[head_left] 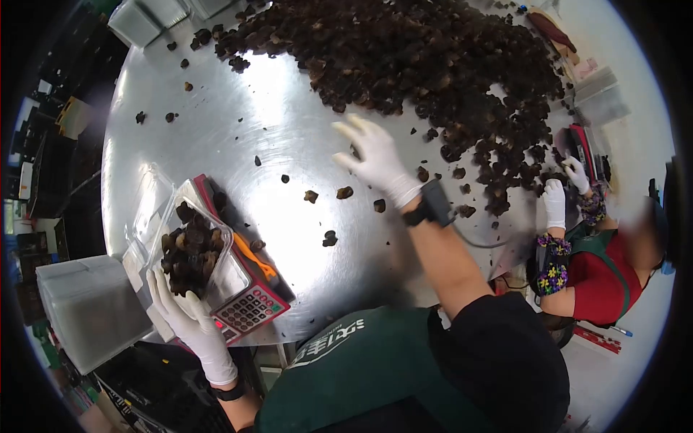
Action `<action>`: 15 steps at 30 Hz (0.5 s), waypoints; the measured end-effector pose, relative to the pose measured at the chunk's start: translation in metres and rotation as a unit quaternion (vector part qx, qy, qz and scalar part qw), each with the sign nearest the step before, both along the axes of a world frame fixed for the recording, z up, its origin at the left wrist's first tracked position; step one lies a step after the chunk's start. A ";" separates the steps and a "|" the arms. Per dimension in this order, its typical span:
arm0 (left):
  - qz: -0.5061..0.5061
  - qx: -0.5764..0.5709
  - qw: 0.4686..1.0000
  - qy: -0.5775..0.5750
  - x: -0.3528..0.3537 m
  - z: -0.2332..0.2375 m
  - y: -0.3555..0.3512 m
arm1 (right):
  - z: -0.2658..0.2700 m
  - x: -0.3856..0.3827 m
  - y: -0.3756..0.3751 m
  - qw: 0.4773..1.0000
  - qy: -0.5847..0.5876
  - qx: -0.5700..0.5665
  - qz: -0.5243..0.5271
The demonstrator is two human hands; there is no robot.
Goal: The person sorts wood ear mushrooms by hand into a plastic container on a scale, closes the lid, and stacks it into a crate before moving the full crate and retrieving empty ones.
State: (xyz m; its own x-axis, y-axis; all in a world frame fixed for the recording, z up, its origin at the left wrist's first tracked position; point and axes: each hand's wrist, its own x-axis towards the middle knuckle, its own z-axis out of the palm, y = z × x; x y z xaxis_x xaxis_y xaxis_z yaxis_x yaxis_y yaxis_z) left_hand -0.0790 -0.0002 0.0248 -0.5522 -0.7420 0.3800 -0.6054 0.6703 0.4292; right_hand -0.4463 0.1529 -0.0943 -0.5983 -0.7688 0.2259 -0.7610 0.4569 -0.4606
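A clear plastic box [229, 278] with its lid folded out to the left sits on a red digital scale [253, 309]. Dark brown, dried-mushroom-like pieces [191, 249] fill part of it. My gloved left hand [189, 321] is at the box's near end, fingers along one side and the thumb apart on the other, holding its edge. Over the steel table my gloved right hand [375, 159] reaches forward, fingers spread and extended toward a big heap of the same pieces [419, 58]. One small dark piece shows beside its palm, between thumb and fingers.
An orange-handled tool [254, 256] lies along the scale's right side. Stacked clear boxes [94, 303] stand at the left table edge, with more containers [136, 22] at the back left. Loose pieces dot the steel table [289, 238]. Another gloved person [603, 274] works at the right.
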 end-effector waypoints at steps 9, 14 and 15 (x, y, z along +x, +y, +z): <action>-0.209 0.045 0.977 -0.002 -0.047 -0.001 0.078 | -0.017 0.084 -0.008 0.960 -0.079 0.012 0.267; -0.275 0.136 0.950 -0.056 -0.068 -0.019 0.103 | -0.018 0.085 0.040 0.954 -0.116 -0.016 0.274; -0.295 0.145 0.942 -0.068 -0.073 -0.028 0.107 | -0.023 0.086 0.058 0.966 -0.087 -0.062 0.236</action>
